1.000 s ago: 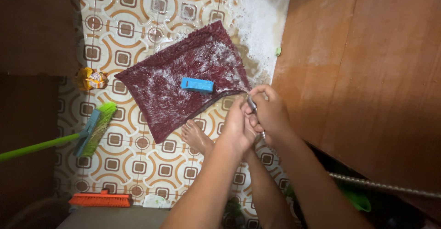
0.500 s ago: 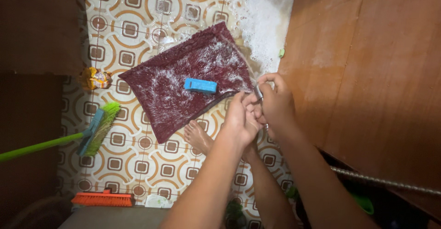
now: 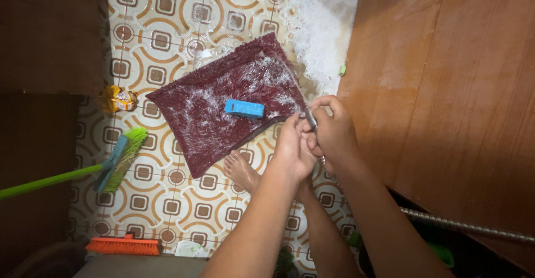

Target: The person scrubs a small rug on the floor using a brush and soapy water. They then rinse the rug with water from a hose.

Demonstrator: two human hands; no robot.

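Note:
A dark red shaggy mat (image 3: 223, 102), wet and flecked with foam, lies on the patterned tile floor (image 3: 167, 27). A blue block of soap (image 3: 244, 109) rests on it. My right hand (image 3: 333, 133) is shut on a metal spray nozzle (image 3: 310, 120) joined to a metal hose (image 3: 462, 228); a thin jet of water runs from it onto the mat's far corner. My left hand (image 3: 292, 150) presses against the right hand at the nozzle, fingers curled. My bare foot (image 3: 241, 169) stands just below the mat.
Soapy foam (image 3: 320, 33) spreads over the floor by a brown wooden door (image 3: 446, 88) on the right. A green broom (image 3: 111, 161) lies at left, an orange brush (image 3: 123, 245) at bottom left, a yellow wrapper (image 3: 116, 98) beside the mat.
Both hands with the nozzle have shifted slightly right and down in view. The water jet still falls on the mat; the soap has not moved on it.

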